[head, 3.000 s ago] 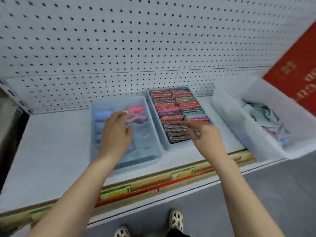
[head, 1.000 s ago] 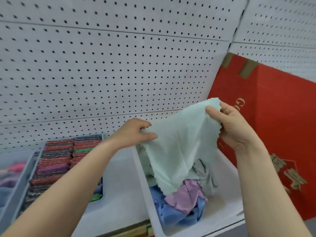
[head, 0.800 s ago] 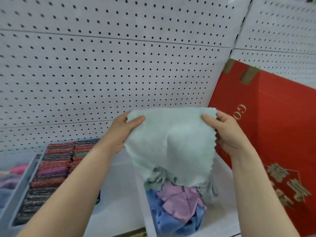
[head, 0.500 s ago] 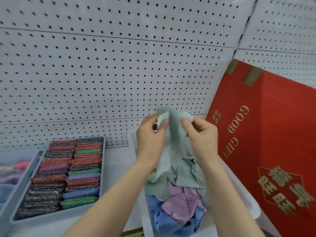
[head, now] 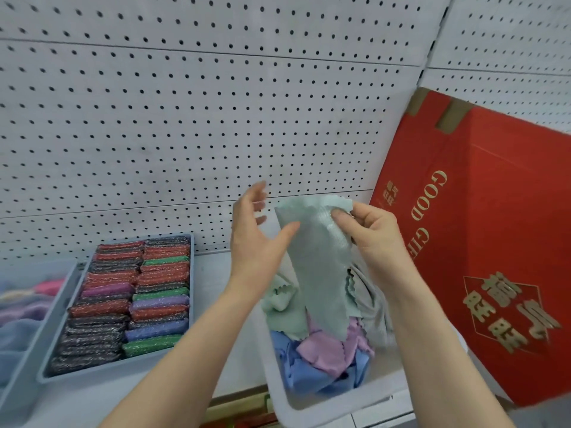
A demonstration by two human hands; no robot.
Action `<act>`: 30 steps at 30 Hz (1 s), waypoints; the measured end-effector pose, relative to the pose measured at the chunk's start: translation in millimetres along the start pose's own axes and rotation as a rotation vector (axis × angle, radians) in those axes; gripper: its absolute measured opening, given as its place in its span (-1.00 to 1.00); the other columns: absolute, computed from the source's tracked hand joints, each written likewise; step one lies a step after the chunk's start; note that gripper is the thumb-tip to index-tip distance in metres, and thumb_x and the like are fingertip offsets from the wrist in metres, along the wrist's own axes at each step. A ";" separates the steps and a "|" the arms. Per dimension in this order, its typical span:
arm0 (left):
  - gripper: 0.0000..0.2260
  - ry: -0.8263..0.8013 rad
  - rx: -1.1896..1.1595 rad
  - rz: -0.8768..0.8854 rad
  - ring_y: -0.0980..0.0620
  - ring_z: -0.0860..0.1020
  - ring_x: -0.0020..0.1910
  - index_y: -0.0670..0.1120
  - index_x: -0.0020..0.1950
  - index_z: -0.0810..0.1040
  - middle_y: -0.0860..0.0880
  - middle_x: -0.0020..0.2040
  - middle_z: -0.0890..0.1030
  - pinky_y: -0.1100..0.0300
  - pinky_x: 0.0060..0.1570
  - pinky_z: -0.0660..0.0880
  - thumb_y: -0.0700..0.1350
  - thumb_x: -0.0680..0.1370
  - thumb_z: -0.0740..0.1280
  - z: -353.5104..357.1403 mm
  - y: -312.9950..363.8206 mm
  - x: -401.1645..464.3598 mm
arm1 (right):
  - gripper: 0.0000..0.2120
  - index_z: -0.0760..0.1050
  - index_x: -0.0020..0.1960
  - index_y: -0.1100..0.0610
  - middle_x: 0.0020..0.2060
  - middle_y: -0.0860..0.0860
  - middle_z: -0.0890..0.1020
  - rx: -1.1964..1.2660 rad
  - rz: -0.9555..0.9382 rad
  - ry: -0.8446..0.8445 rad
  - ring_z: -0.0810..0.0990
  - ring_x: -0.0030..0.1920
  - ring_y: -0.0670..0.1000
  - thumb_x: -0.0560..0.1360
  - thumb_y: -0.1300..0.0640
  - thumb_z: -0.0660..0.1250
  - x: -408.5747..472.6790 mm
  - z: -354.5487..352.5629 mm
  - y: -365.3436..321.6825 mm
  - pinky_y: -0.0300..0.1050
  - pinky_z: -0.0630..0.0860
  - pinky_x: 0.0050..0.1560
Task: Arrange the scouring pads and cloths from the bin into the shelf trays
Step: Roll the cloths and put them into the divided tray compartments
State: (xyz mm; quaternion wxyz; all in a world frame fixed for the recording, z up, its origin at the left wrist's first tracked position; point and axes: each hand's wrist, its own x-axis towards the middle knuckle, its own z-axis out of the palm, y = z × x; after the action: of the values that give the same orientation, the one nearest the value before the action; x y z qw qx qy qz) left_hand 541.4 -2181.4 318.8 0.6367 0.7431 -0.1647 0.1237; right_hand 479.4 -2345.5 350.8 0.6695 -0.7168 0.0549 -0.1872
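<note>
A pale green cloth (head: pixel 318 267), folded in half, hangs over the white bin (head: pixel 312 410). My right hand (head: pixel 370 239) pinches its top edge. My left hand (head: pixel 256 233) is beside the cloth with fingers spread, its thumb touching the cloth's left edge. Inside the bin lie loose blue (head: pixel 306 369), lilac (head: pixel 324 347), grey and green cloths. To the left stands a grey tray (head: pixel 117 370) packed with glittery scouring pads (head: pixel 129 298) in red, black, green and purple. A second tray (head: pixel 18 375) at the far left holds pink and blue folded cloths (head: pixel 27 307).
A large red gift carton (head: pixel 488 242) stands tilted close to the bin's right side. White pegboard (head: pixel 185 118) backs the shelf. A strip of bare shelf (head: pixel 216 304) lies between the pad tray and the bin.
I turned from the trays to the bin, lifted the green cloth, spread it between both hands, then brought the corners together. My left hand has now let go and opened.
</note>
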 end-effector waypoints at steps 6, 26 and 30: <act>-0.91 -0.340 -0.314 -0.249 0.15 0.67 -0.13 -0.06 -0.04 0.65 0.08 -0.16 0.72 0.30 -0.12 0.57 -0.22 0.51 0.42 -8.0 19.2 22.3 | -0.77 0.62 0.16 0.18 -0.02 0.09 0.72 -0.006 -0.044 -0.124 0.69 -0.04 0.03 0.51 0.26 0.37 0.7 -18.8 -23.8 -0.15 0.60 -0.03; -0.65 -0.459 -0.375 -0.179 0.02 0.63 -0.19 -0.22 -0.08 0.65 -0.09 -0.18 0.68 0.15 -0.09 0.61 0.07 0.52 0.29 -22.5 36.6 31.4 | -0.88 0.63 -0.08 0.23 -0.24 0.06 0.71 -0.086 -0.076 -0.086 0.66 -0.22 -0.03 0.41 0.21 0.47 -0.1 -23.9 -49.6 -0.20 0.58 -0.19; -0.54 -0.320 -0.331 -0.298 -0.05 0.48 -0.16 -0.42 -0.05 0.51 -0.15 -0.15 0.53 -0.12 0.00 0.54 0.05 0.59 0.32 -1.6 24.4 28.5 | -0.78 0.59 -0.20 0.21 -0.34 0.14 0.66 -0.617 -0.052 0.179 0.63 -0.39 0.00 0.43 0.06 0.49 23.6 -14.3 -29.7 -0.04 0.61 -0.27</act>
State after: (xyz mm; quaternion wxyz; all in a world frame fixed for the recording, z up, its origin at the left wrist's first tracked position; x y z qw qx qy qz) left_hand 557.6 -2185.7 352.3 0.7265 0.6550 -0.1702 -0.1191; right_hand 491.3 -2363.9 385.0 0.4078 -0.8679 0.1493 -0.2412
